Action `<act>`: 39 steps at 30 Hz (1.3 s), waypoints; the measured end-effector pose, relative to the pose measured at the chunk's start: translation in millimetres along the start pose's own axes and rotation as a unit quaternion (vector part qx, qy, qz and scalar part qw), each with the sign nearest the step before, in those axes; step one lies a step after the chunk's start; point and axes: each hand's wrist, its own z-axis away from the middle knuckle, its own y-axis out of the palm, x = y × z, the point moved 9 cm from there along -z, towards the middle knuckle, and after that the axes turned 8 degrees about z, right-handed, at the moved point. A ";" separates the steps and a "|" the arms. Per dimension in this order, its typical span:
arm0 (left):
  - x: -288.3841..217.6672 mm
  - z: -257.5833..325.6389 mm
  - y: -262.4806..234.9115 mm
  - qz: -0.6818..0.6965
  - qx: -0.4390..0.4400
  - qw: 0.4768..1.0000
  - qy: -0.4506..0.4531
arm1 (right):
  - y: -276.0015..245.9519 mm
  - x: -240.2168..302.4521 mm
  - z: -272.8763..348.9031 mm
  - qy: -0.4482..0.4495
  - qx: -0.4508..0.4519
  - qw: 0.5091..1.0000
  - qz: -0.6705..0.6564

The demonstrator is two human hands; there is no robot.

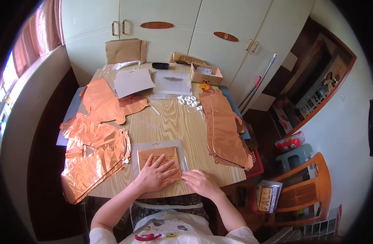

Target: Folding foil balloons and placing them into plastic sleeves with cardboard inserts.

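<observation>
At the table's near edge lies a clear plastic bag with a pale card inside and a folded copper-coloured foil balloon on it. My left hand rests flat on the folded balloon, fingers spread. The fingers of my right hand are closed at the bag's lower right edge and seem to pinch the plastic; my fingertips partly cover that spot. Close to my left arm, a stack of shiny copper foil balloons hangs over the table's left edge.
More flat copper foil balloons lie at the far left and along the right side. White ribbon rolls, grey cards, clear bags and a small cardboard box sit farther back. A wooden chair stands at right.
</observation>
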 end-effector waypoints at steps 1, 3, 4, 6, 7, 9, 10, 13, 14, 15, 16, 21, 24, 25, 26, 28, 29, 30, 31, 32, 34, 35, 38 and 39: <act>2.4 -4.3 -0.2 0.005 0.002 1.000 0.005 | -0.7 -2.6 -1.8 0.002 -0.009 1.000 0.000; 6.5 -7.5 -1.5 0.016 0.010 1.000 0.003 | 0.0 -6.2 -5.0 0.005 -0.029 1.000 -0.005; 7.5 -9.1 -2.1 0.023 0.013 1.000 -0.002 | 1.7 -8.0 -5.4 0.003 -0.035 0.999 -0.008; 12.0 -7.9 -7.5 0.045 0.010 0.999 -0.001 | 4.3 -10.5 -5.1 0.003 -0.053 0.998 -0.016; 14.7 -5.4 -11.7 0.061 0.001 0.998 0.002 | 5.3 -9.5 -5.5 0.000 -0.051 0.999 -0.005; 14.1 3.4 -37.2 0.044 -0.071 0.996 0.013 | 4.1 -8.6 -5.4 -0.004 -0.047 0.999 0.019; 18.2 14.3 -45.9 0.066 -0.082 0.994 -0.004 | 1.9 -7.2 -6.4 -0.003 -0.046 0.999 0.024; 29.4 53.6 -73.5 0.124 -0.137 0.982 -0.046 | -7.2 -1.0 -9.3 -0.002 -0.057 0.998 0.036; 30.1 62.6 -73.7 0.119 -0.128 0.983 -0.048 | -10.2 0.1 -7.8 0.000 -0.067 0.997 0.042; 31.6 73.5 -72.4 0.114 -0.120 0.985 -0.054 | -10.8 1.3 -7.8 0.001 -0.076 0.996 0.044; 31.8 81.5 -70.1 0.108 -0.111 0.986 -0.059 | -9.5 3.5 -10.1 -0.005 -0.080 0.996 0.048; 32.3 103.1 -66.0 0.126 -0.161 0.973 -0.104 | -4.0 30.1 -24.8 -0.054 -0.091 0.992 0.073; 33.7 104.2 -60.8 0.131 -0.169 0.971 -0.105 | 8.3 57.5 -27.8 -0.068 -0.065 0.995 0.041; 31.7 104.5 -60.0 0.134 -0.168 0.971 -0.103 | 12.8 69.7 -30.5 -0.076 -0.050 0.996 0.017; 28.9 102.5 -61.5 0.135 -0.168 0.972 -0.098 | 14.5 80.8 -35.5 -0.071 -0.050 0.996 -0.009; 26.9 99.5 -62.2 0.127 -0.170 0.973 -0.087 | 27.8 94.1 -45.7 -0.028 -0.044 0.997 -0.056; 25.0 101.3 -59.8 0.119 -0.170 0.975 -0.083 | 36.6 99.8 -49.3 -0.023 -0.040 0.997 -0.057; 23.9 103.3 -57.6 0.111 -0.169 0.976 -0.079 | 44.4 103.8 -53.0 -0.018 -0.035 0.998 -0.057; 24.9 105.3 -55.4 0.112 -0.167 0.976 -0.079 | 49.9 104.4 -55.7 -0.013 -0.031 0.998 -0.057; 25.5 107.4 -53.1 0.111 -0.163 0.977 -0.082 | 56.3 106.1 -55.0 -0.013 -0.020 0.998 -0.061; 24.4 109.6 -49.8 0.112 -0.155 0.978 -0.088 | 68.3 108.9 -54.5 -0.015 0.003 0.998 -0.069; 24.1 110.0 -47.5 0.114 -0.150 0.978 -0.088 | 71.3 107.7 -54.0 -0.005 0.013 0.998 -0.068; 28.0 108.6 -46.8 0.126 -0.135 0.979 -0.089 | 75.7 105.7 -59.2 0.015 0.039 0.998 -0.052; 28.7 108.6 -46.7 0.133 -0.129 0.979 -0.090 | 78.3 107.3 -60.7 0.016 0.043 0.998 -0.039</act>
